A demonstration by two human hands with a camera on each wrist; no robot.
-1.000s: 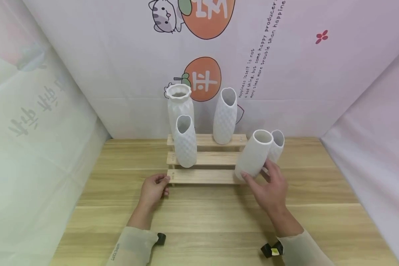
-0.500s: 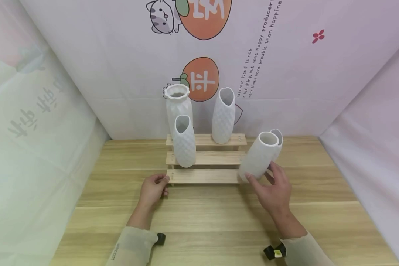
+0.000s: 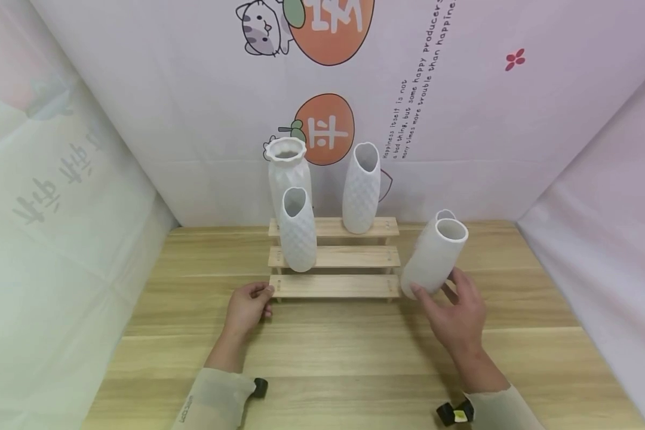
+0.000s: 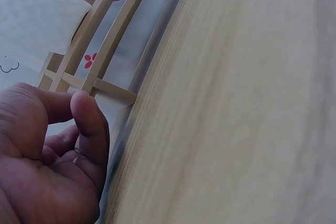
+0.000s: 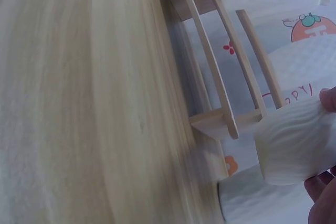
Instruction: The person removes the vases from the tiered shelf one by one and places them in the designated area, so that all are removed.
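Observation:
My left hand (image 3: 249, 307) pinches the left end of the lowest shelf of a three-step wooden rack (image 3: 333, 286); the left wrist view shows thumb and fingertip at the corner of the rack. In my right hand (image 3: 458, 312) is a white ribbed vase (image 3: 432, 260), gripped low on its body and leaning to the right. It hangs just off the rack's right end, and the right wrist view shows its base raised above the tabletop. Behind it, another white vase (image 3: 445, 214) is mostly hidden and stands beside the rack.
A white vase with a frilled rim (image 3: 289, 170) and a diamond-patterned vase (image 3: 362, 191) stand on the top shelf. One more patterned vase (image 3: 299, 236) is on the middle shelf, at the left. Printed cloth (image 3: 204, 107) surrounds the wooden table (image 3: 322, 358) at back and sides.
My right hand has moved the ribbed vase to the right, from over the lowest shelf's right end to beyond it. My left hand has stayed on the rack.

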